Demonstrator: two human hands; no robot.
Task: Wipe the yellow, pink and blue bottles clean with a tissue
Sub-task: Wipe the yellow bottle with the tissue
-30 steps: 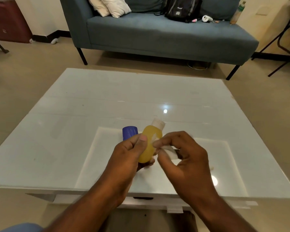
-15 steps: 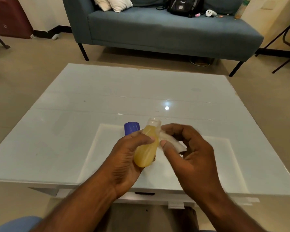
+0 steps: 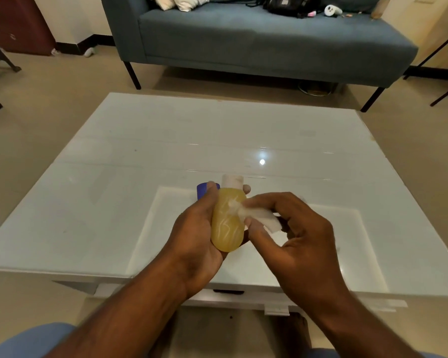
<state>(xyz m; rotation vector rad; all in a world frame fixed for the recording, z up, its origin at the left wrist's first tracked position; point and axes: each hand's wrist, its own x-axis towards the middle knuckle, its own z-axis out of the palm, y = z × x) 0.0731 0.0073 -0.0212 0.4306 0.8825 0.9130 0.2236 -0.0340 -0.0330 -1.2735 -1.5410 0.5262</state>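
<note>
From the head view, the left hand [image 3: 192, 236] holds the translucent yellow plastic bottle with a white cap [image 3: 227, 223] above the glossy white glass surface [image 3: 114, 202]; its fingers [image 3: 246, 188] curl round the far side of the bottle and the thumb lies along the near left side. The right hand [image 3: 292, 233] pinches a folded white tissue [image 3: 259, 217] between thumb and fingers and presses it on the bottle's upper right side. A blue bottle cap [image 3: 202, 190] shows just behind the left thumb. A grey-blue sofa [image 3: 256, 40] stands beyond the surface.
</note>
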